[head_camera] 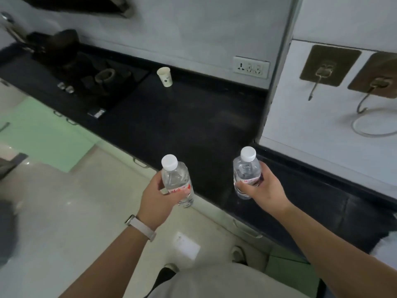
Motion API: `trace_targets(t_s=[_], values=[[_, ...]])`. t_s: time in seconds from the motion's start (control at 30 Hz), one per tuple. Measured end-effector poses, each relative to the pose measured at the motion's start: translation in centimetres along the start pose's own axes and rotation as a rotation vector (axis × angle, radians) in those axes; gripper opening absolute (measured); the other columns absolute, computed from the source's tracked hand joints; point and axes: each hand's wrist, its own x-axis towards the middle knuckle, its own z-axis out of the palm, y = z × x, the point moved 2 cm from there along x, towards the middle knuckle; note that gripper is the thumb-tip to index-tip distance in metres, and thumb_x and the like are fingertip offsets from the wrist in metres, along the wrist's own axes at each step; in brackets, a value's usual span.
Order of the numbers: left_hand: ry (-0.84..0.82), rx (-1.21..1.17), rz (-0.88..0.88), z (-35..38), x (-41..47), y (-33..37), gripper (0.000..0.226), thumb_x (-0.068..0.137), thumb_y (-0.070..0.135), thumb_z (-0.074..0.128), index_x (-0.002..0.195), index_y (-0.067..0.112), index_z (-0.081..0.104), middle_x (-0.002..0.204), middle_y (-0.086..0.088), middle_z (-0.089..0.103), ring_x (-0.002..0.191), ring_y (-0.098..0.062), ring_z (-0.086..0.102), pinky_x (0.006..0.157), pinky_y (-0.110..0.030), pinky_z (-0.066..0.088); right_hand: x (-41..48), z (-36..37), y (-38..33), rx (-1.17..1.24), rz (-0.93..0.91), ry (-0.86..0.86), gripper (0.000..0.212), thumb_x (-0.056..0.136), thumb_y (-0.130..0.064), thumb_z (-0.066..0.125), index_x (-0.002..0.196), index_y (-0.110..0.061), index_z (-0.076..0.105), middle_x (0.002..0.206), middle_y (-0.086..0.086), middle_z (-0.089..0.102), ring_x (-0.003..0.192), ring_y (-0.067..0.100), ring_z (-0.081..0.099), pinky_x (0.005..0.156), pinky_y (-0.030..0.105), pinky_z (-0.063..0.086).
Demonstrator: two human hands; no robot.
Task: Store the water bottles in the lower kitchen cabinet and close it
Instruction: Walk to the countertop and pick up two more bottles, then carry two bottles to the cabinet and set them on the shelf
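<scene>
I hold two clear water bottles with white caps and red-printed labels, both upright. My left hand (160,195) grips the left bottle (176,179) around its middle, just past the front edge of the black countertop (171,117). My right hand (261,190) grips the right bottle (247,168) above the countertop's near part. The lower cabinets (49,136) run under the counter with pale green fronts and metal handles (140,163); the doors I can see look shut.
A paper cup (164,76) stands at the back of the counter, next to a black gas stove (86,76). A wall socket (251,67) sits behind. A white wall with adhesive hooks (322,69) bounds the right side. Pale tiled floor (71,211) lies to the left.
</scene>
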Motion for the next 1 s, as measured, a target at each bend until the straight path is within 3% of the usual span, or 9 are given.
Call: trace_targets(t_s=[0.13, 0.23, 0.4, 0.53, 0.67, 0.83, 1.0], values=[[0.096, -0.017, -0.025, -4.2, -1.7, -1.9, 0.057, 0.066, 0.031, 0.091, 0.117, 0.032, 0.065, 0.105, 0.019, 0.072, 0.096, -0.002, 0.068, 0.067, -0.008, 0.051, -0.2, 4.7, -2.7, -0.014, -0.035, -0.086, 0.059, 0.065, -0.047, 0.083, 0.107, -0.062, 0.045, 0.103, -0.028, 0.064, 0.093, -0.008, 0.062, 0.07, 0.009, 0.046], [0.169, -0.045, -0.05, -8.2, -3.0, -3.8, 0.059, 0.067, 0.024, 0.093, 0.119, 0.032, 0.065, 0.108, 0.018, 0.073, 0.097, -0.001, 0.068, 0.071, -0.009, 0.051, -0.6, 9.3, -5.3, -0.031, -0.093, -0.142, 0.059, 0.068, -0.038, 0.085, 0.102, -0.068, 0.047, 0.102, -0.036, 0.062, 0.091, -0.01, 0.062, 0.066, 0.007, 0.048], [0.272, -0.12, -0.081, -17.0, -6.0, -7.4, 0.052, 0.068, 0.018, 0.093, 0.111, 0.031, 0.068, 0.104, 0.015, 0.074, 0.098, -0.005, 0.069, 0.081, -0.019, 0.053, -2.3, 18.5, -9.7, -0.067, -0.128, -0.229, 0.057, 0.07, -0.028, 0.086, 0.102, -0.057, 0.049, 0.097, -0.039, 0.061, 0.087, -0.014, 0.061, 0.061, 0.003, 0.044], [0.382, -0.162, -0.109, -24.9, -8.8, -10.8, 0.045, 0.062, 0.029, 0.09, 0.101, 0.035, 0.068, 0.097, 0.022, 0.073, 0.092, 0.002, 0.068, 0.073, -0.007, 0.049, -4.2, 26.4, -13.1, -0.104, -0.176, -0.3, 0.056, 0.07, -0.03, 0.086, 0.104, -0.054, 0.05, 0.099, -0.039, 0.061, 0.09, -0.014, 0.06, 0.071, 0.009, 0.043], [0.469, -0.16, -0.148, -31.9, -11.6, -14.6, 0.045, 0.068, 0.018, 0.093, 0.103, 0.031, 0.068, 0.096, 0.019, 0.074, 0.093, 0.0, 0.068, 0.072, -0.008, 0.049, -6.7, 34.4, -15.9, -0.091, -0.238, -0.369, 0.057, 0.069, -0.033, 0.085, 0.113, -0.049, 0.053, 0.1, -0.035, 0.064, 0.092, -0.01, 0.062, 0.071, 0.008, 0.047], [0.595, -0.16, -0.184, -38.5, -15.5, -17.7, 0.046, 0.066, 0.024, 0.092, 0.104, 0.032, 0.068, 0.095, 0.02, 0.074, 0.092, 0.003, 0.067, 0.07, -0.005, 0.046, -9.1, 42.8, -18.8, -0.102, -0.275, -0.493, 0.056, 0.057, -0.052, 0.08, 0.106, -0.052, 0.053, 0.099, -0.034, 0.065, 0.089, -0.009, 0.064, 0.081, 0.024, 0.051], [0.72, -0.161, -0.227, -43.0, -18.9, -20.1, 0.043, 0.068, 0.022, 0.092, 0.102, 0.033, 0.068, 0.094, 0.022, 0.073, 0.09, 0.004, 0.067, 0.069, -0.003, 0.045, -10.3, 49.8, -21.7, -0.157, -0.344, -0.626, 0.054, 0.06, -0.048, 0.082, 0.106, -0.051, 0.053, 0.099, -0.026, 0.067, 0.09, -0.006, 0.064, 0.086, 0.029, 0.052]])
